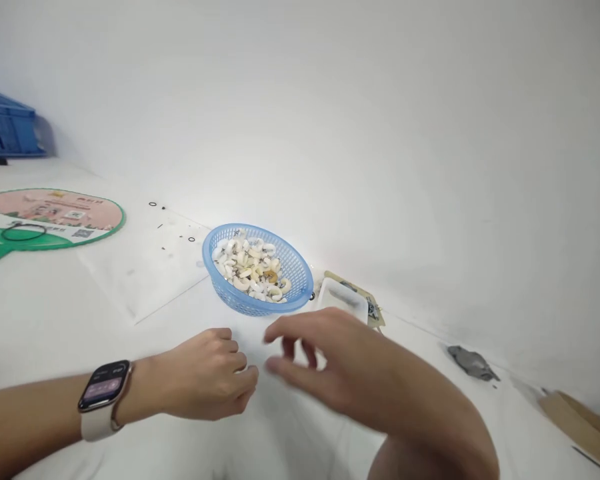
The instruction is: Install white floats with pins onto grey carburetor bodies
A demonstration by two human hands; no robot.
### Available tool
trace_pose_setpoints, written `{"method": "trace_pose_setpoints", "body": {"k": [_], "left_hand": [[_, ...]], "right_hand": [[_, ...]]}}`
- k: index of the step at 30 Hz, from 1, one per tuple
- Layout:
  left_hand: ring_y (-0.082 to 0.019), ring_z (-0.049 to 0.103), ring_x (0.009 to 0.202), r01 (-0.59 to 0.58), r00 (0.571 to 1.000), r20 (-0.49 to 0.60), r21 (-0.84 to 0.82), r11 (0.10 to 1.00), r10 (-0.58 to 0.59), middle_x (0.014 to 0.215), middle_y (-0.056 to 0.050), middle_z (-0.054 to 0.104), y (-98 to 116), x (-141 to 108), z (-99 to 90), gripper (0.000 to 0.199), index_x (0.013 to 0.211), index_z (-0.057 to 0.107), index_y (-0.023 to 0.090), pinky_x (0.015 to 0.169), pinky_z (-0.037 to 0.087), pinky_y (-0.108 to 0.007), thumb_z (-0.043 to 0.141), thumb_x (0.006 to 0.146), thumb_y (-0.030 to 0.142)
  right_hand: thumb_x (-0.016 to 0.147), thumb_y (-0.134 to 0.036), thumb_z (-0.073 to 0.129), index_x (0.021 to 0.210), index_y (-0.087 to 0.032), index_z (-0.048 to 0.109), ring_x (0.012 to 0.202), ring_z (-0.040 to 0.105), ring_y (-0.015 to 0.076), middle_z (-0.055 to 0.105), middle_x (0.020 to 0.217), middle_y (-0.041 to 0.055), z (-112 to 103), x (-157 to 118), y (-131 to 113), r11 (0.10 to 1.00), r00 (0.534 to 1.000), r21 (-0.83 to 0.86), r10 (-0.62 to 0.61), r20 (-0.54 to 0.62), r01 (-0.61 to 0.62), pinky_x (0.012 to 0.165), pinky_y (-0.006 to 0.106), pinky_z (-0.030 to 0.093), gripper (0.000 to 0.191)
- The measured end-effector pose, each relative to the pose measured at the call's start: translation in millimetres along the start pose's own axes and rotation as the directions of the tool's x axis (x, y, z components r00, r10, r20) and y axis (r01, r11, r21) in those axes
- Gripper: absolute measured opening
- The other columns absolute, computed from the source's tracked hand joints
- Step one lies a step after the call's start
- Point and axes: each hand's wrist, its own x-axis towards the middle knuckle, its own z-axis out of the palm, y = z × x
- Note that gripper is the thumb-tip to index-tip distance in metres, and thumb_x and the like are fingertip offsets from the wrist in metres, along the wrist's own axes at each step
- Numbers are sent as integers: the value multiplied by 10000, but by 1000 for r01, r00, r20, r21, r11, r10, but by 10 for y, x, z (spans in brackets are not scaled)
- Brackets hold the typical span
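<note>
My left hand, with a watch on its wrist, is closed in a loose fist above the white table. Whatever its curled fingers hold, if anything, is hidden. To its right my right hand hovers with thumb and fingers bent and apart, and nothing shows between them. Just beyond both hands stands a blue plastic basket, touched by neither. Inside it lie many small white and cream ring-shaped pieces with dark bits among them, and one is orange-brown.
Behind my right hand sit a white tray and a yellowish card. A green-edged hand fan lies left, with a blue crate behind. Small black rings dot a clear sheet. Grey crumpled material and a cardboard box are right.
</note>
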Motion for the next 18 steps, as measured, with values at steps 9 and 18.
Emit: {"method": "trace_pose_setpoints", "body": {"k": [9, 18], "left_hand": [[-152, 430, 467, -48, 999, 9, -30, 998, 49, 540, 47, 499, 102, -63, 49, 171, 737, 477, 217, 524, 294, -350, 550, 891, 235], [-160, 405, 484, -72, 997, 31, -27, 997, 72, 554, 47, 478, 147, -81, 65, 185, 754, 450, 219, 535, 270, -353, 531, 919, 243]], "right_hand": [[813, -247, 565, 962, -227, 710, 797, 642, 204, 713, 936, 44, 278, -378, 1546, 815, 801, 54, 578, -156, -577, 690, 304, 480, 208], [933, -393, 426, 964, -259, 695, 801, 654, 221, 737, 993, 34, 714, -444, 1562, 812, 764, 117, 578, -285, -571, 716, 327, 463, 303]]}}
